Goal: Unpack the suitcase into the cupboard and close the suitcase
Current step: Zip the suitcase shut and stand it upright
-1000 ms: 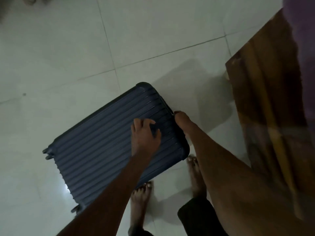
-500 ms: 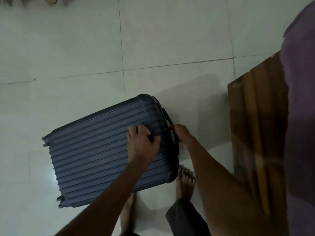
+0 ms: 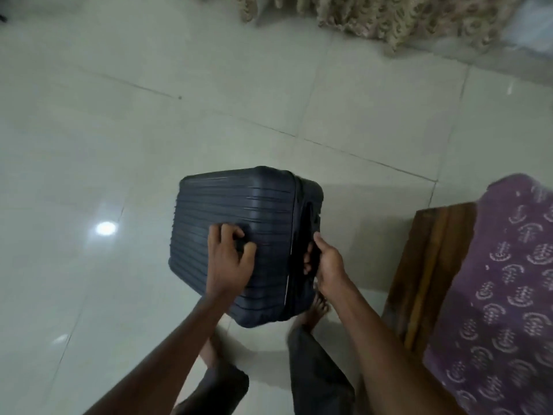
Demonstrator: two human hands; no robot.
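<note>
A dark blue ribbed hard-shell suitcase [image 3: 233,223] is closed and tipped up off the white tiled floor, in front of my feet. My left hand [image 3: 229,259] lies on its ribbed face, fingers curled against the ribs. My right hand [image 3: 324,262] grips the black handle [image 3: 308,235] on the suitcase's side, fingers wrapped round it. The cupboard is not in view.
A wooden bed frame [image 3: 425,274] with a purple patterned cover [image 3: 508,289] stands close on the right. A beige patterned curtain [image 3: 389,16] hangs along the top. My bare feet [image 3: 317,310] are under the suitcase's near end. White floor tiles [image 3: 119,145] spread to the left and ahead.
The suitcase was lying flat on the floor; it has been turned and tipped up by its side handle. My view has swung up, bringing the curtain into sight.
</note>
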